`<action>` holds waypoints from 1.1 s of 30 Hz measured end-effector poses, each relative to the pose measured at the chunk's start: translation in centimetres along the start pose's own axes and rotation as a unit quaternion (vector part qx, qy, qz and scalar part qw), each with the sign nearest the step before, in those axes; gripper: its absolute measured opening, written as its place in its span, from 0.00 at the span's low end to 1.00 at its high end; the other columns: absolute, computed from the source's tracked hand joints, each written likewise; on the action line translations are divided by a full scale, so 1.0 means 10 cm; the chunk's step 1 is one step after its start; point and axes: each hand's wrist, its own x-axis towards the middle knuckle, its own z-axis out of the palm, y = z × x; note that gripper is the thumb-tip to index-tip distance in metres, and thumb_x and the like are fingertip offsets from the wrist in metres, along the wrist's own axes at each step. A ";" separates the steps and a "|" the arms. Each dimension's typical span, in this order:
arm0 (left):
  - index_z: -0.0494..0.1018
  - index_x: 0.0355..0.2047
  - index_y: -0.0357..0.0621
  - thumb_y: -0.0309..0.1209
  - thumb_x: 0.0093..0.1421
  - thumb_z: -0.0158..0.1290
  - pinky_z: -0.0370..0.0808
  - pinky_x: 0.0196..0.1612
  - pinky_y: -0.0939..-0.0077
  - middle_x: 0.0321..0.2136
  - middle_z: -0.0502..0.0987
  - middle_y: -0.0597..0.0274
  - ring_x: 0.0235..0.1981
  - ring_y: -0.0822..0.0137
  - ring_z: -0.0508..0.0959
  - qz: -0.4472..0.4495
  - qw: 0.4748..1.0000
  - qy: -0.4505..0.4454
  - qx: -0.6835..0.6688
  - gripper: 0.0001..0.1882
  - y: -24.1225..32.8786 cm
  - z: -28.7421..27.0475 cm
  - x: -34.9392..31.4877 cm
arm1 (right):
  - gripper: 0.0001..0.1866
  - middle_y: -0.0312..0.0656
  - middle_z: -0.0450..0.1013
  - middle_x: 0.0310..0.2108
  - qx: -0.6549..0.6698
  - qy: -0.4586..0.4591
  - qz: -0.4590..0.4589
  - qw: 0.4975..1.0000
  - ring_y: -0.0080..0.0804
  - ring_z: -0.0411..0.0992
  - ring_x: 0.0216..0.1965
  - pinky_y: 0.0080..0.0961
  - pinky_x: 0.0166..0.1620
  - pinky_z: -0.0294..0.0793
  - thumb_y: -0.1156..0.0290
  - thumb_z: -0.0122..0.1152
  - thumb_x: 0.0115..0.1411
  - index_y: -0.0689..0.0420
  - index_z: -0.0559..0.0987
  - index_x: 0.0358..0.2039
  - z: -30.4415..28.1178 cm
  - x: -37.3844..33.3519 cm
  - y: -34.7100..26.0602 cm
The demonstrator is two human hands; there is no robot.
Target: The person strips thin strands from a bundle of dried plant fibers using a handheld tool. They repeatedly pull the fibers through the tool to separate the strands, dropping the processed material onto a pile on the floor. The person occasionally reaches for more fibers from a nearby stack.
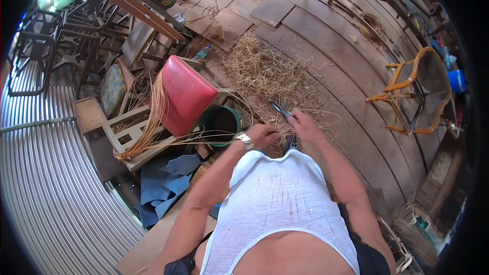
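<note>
My left hand (264, 136), with a metal watch (244, 141) at its wrist, is closed in front of my body. Its fingers pinch a pale rattan strip, though the exact grip is small and partly hidden. In my right hand (304, 125) is a dark, narrow metal hand tool (278, 108); I cannot make out whether it is a knife or cutters. The tool points up and left, over loose shavings. To the left, a long bundle of rattan strips (159, 103) drapes beside a red cushion (186, 94), with some strands trailing toward my left hand.
A large heap of curly shavings (265, 69) lies ahead on the plank floor (326, 35). A dark green bucket (222, 122) stands left of my hands, by a pale wooden frame (130, 135). Blue sheet pieces (165, 183) lie nearer. A rattan chair (415, 91) stands at right.
</note>
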 end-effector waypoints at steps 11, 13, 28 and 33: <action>0.77 0.33 0.45 0.38 0.58 0.50 0.75 0.36 0.62 0.28 0.79 0.52 0.31 0.53 0.79 -0.404 0.907 0.052 0.112 0.11 -1.31 -1.56 -2.42 | 0.12 0.54 0.73 0.34 -0.341 0.268 0.057 0.899 0.56 0.72 0.37 0.45 0.37 0.68 0.64 0.45 0.64 0.58 0.70 0.41 -2.67 -0.74 1.52; 0.77 0.34 0.44 0.39 0.59 0.50 0.75 0.38 0.61 0.29 0.79 0.50 0.33 0.52 0.79 -0.361 0.910 0.043 0.201 0.13 -1.26 -1.49 -2.31 | 0.13 0.53 0.73 0.32 -0.358 0.320 0.089 0.872 0.55 0.72 0.36 0.45 0.37 0.67 0.63 0.45 0.64 0.58 0.70 0.42 -2.70 -0.62 1.28; 0.76 0.34 0.38 0.38 0.60 0.53 0.74 0.33 0.71 0.24 0.78 0.55 0.25 0.64 0.78 -0.108 0.986 0.024 -0.128 0.14 -0.07 -0.32 -0.35 | 0.06 0.33 0.65 0.19 0.047 -0.040 0.007 0.998 0.21 0.64 0.19 0.24 0.23 0.65 0.67 0.50 0.64 0.56 0.70 0.32 -0.03 0.07 -0.08; 0.77 0.35 0.41 0.39 0.60 0.52 0.74 0.33 0.76 0.24 0.79 0.62 0.25 0.71 0.77 -0.300 0.953 -0.011 -0.047 0.14 -0.86 -0.93 -1.38 | 0.06 0.31 0.64 0.19 -0.096 0.042 -0.023 0.994 0.18 0.61 0.21 0.21 0.22 0.61 0.68 0.52 0.63 0.57 0.72 0.32 -1.38 -0.02 0.86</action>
